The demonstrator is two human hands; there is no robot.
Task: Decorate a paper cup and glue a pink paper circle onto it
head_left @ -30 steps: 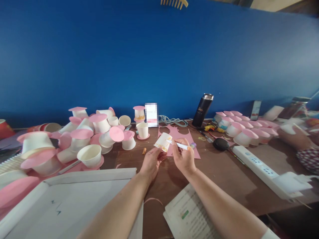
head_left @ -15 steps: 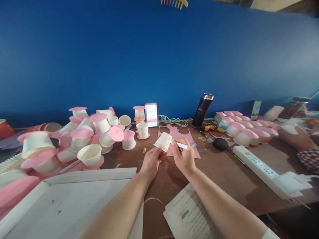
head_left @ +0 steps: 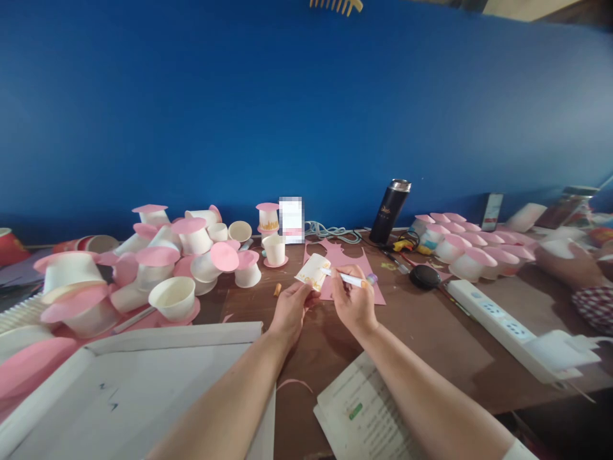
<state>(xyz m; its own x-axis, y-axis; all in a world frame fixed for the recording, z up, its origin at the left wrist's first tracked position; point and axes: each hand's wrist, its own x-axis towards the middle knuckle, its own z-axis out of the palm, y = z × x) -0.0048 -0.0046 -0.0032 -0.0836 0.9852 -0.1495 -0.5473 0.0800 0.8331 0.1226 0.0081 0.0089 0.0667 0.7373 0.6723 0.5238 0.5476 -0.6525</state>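
A white paper cup (head_left: 310, 271) with yellow-orange marks lies tilted in the fingers of my left hand (head_left: 290, 310), over the middle of the brown table. My right hand (head_left: 355, 300) grips a white marker (head_left: 349, 278), its tip at the right side of the cup. Beneath and behind them lies cut pink paper (head_left: 354, 260). Just behind my left hand stands a white cup (head_left: 274, 250) on a pink disc, and a small orange-brown piece (head_left: 277, 290) rests on the table.
Many cups with pink discs (head_left: 156, 257) crowd the left, behind a white box lid (head_left: 158, 377). Printed paper (head_left: 364, 409) lies in front. At right are a black bottle (head_left: 389, 212), more cups (head_left: 472, 262), a power strip (head_left: 493, 319) and another person's hand (head_left: 569, 265).
The marker and the cup have shifted very slightly in my hands. Everything else looks the same.
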